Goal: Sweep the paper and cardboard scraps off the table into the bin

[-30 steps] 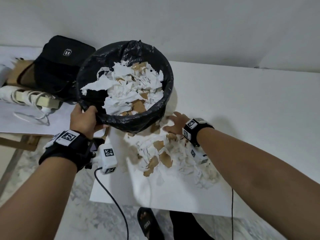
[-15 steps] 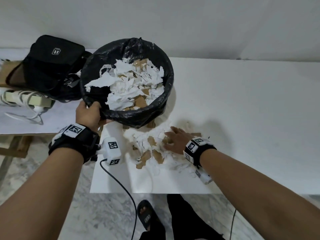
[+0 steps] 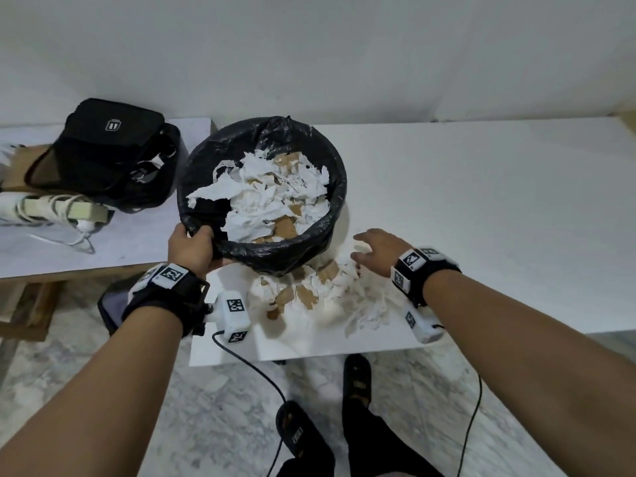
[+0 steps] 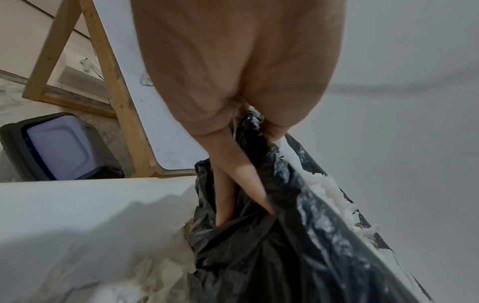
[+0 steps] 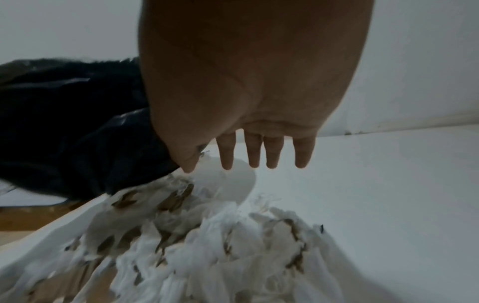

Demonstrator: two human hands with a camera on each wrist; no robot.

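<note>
ok, left hand (image 3: 191,247) grips the bin (image 3: 261,197) rim, bin sits on the table (image 3: 481,201). right hand (image 3: 377,254) hovers open over the scraps (image 3: 320,290) near the bin. probably best: drop the rim below the near edge, sweep flat.

Plain white wall (image 3: 309,53) ahead of me. Grey-white marbled floor (image 3: 213,414) under my feet. To my left, wood-framed side table (image 3: 103,242) carrying black bag (image 3: 110,149) and power strip (image 3: 69,210). Beneath it, dark lidded container (image 4: 59,145). Dim, even light.
</note>
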